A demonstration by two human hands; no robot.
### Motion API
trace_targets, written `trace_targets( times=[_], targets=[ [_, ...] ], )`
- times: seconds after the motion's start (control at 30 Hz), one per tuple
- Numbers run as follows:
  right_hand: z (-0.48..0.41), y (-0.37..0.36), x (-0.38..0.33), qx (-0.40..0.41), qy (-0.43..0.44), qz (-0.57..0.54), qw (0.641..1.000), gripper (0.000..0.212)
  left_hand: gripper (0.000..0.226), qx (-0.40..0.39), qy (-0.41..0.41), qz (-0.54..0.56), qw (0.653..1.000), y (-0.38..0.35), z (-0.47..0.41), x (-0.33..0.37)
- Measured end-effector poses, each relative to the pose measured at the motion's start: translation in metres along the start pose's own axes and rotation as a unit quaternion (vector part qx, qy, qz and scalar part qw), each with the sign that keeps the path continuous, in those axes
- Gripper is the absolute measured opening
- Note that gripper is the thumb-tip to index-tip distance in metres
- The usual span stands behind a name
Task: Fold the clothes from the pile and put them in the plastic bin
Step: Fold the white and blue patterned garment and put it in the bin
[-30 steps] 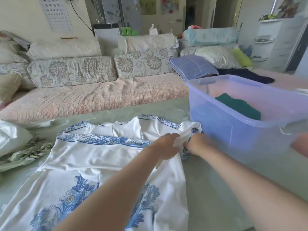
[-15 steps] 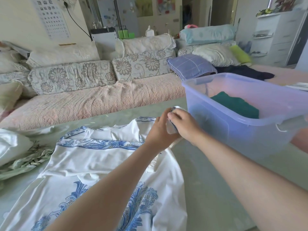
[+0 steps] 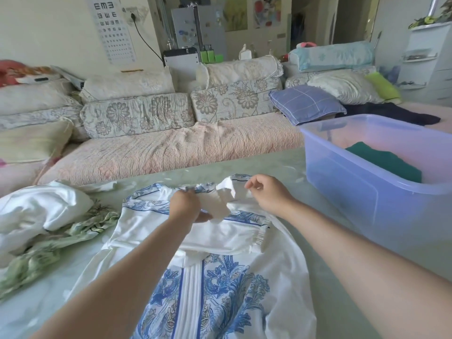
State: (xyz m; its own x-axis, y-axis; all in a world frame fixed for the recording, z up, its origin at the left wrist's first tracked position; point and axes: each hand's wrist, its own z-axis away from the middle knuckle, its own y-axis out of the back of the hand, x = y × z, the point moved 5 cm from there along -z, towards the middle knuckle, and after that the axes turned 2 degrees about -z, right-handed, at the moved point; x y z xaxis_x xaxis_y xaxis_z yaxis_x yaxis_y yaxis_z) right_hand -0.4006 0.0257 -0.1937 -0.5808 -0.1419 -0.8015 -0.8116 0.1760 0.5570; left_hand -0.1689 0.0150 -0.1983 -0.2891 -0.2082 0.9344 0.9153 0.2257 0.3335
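A white garment with blue floral print (image 3: 210, 285) lies spread on the pale green table (image 3: 342, 253) in front of me. Its right sleeve is folded across the chest. My left hand (image 3: 187, 206) pinches a fold of the white sleeve cloth near the collar. My right hand (image 3: 266, 194) hovers just right of it over the garment's upper edge, fingers loosely curled, holding nothing. The translucent blue plastic bin (image 3: 362, 192) stands at the right, with a folded dark green garment (image 3: 384, 160) inside. A pile of white and green patterned clothes (image 3: 41, 226) sits at the left.
A sofa with a pink cover (image 3: 171, 148) and floral cushions runs behind the table. A blue checked pillow (image 3: 305, 102) and dark clothing (image 3: 391, 113) lie behind the bin. A white drawer unit (image 3: 430, 59) stands at the far right.
Both hands carried the right sleeve from beside the bin leftward and laid it across the garment's chest. My right hand has let go of the cloth. The view has tilted down and left.
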Motion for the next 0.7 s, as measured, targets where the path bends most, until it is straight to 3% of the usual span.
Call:
trace_targets(
  times=[0.07, 0.13, 0.17, 0.23, 0.3, 0.33, 0.4, 0.47, 0.5, 0.57, 0.7],
  targets=[
    [0.002, -0.012, 0.001, -0.040, 0.001, 0.047, 0.998, 0.029, 0.023, -0.022, 0.027, -0.105, 0.994, 0.023, -0.012, -0.023],
    [0.003, -0.027, 0.007, -0.094, 0.004, 0.113, 0.989, 0.030, 0.018, -0.044, 0.100, -0.219, 0.970, 0.043, -0.009, -0.040],
    [0.003, -0.033, 0.011, -0.120, 0.007, 0.153, 0.981, 0.033, 0.023, -0.046, 0.096, -0.321, 0.941, 0.048, -0.008, -0.041],
    [0.005, -0.045, 0.017, -0.166, 0.011, 0.225, 0.960, 0.048, 0.047, -0.017, -0.019, -0.463, 0.886, 0.053, -0.019, -0.037],
    [0.007, -0.053, 0.020, -0.193, 0.006, 0.261, 0.946, 0.059, 0.046, -0.020, -0.139, -0.451, 0.881, 0.050, -0.020, -0.026],
    [0.006, -0.056, 0.021, -0.195, 0.007, 0.276, 0.941, 0.062, 0.044, -0.060, -0.186, -0.458, 0.867, 0.043, -0.017, -0.022],
    [0.003, -0.058, 0.023, -0.182, 0.012, 0.292, 0.939, 0.060, 0.058, -0.194, -0.192, -0.517, 0.811, 0.026, -0.012, -0.031],
    [0.000, -0.056, 0.024, -0.163, 0.014, 0.308, 0.937, 0.052, 0.073, -0.249, -0.149, -0.540, 0.790, 0.019, -0.014, -0.040],
    [-0.001, -0.055, 0.025, -0.154, 0.016, 0.327, 0.932, 0.047, 0.067, -0.249, -0.159, -0.529, 0.796, 0.019, -0.014, -0.040],
    [-0.004, -0.053, 0.024, -0.135, 0.026, 0.369, 0.919, 0.037, 0.033, -0.198, -0.171, -0.478, 0.838, 0.021, -0.021, -0.035],
    [-0.005, -0.049, 0.019, -0.088, 0.036, 0.410, 0.907, 0.038, 0.023, -0.097, -0.141, -0.391, 0.904, 0.046, -0.033, -0.014]
  ],
)
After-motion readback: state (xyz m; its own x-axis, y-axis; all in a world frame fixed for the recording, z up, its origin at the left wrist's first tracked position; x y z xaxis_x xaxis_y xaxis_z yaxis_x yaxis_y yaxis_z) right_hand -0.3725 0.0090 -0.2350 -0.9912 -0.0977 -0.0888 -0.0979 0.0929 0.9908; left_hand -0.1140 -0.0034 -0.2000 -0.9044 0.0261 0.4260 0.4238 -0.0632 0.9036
